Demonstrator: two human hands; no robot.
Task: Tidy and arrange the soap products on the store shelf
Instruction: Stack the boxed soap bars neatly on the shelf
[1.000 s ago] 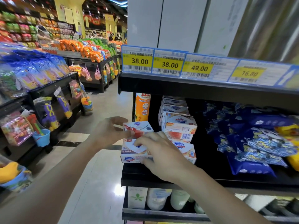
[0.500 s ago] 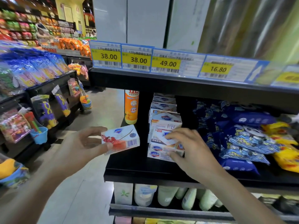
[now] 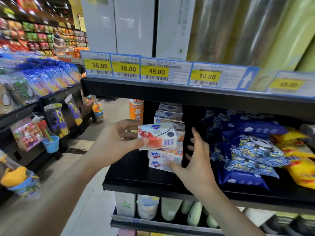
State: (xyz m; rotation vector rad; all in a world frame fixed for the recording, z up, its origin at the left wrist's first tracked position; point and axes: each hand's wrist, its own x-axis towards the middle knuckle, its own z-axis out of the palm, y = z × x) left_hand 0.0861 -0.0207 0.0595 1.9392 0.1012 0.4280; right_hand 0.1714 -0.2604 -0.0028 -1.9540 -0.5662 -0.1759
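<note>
At shelf [image 3: 136,181] | left hand [image 3: 115,143] pinches soap box [image 3: 157,137] | right hand [image 3: 196,164] spread against stack [image 3: 163,159]

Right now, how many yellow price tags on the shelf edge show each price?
38.00 tags: 2
49.00 tags: 2, one blurred
16.80 tag: 1
Total: 5

An orange spray can [image 3: 136,109] stands upright at the left end of the black shelf [image 3: 136,178]. Blue wipe packs [image 3: 245,150] lie piled on the right part of that shelf, with yellow packs [image 3: 300,169] beside them at the far right. Yellow price tags [image 3: 156,71] line the edge of the shelf above. Pale bottles [image 3: 170,208] stand on the shelf below. Across the aisle, toy bags [image 3: 27,135] hang from a dark rack.
</note>
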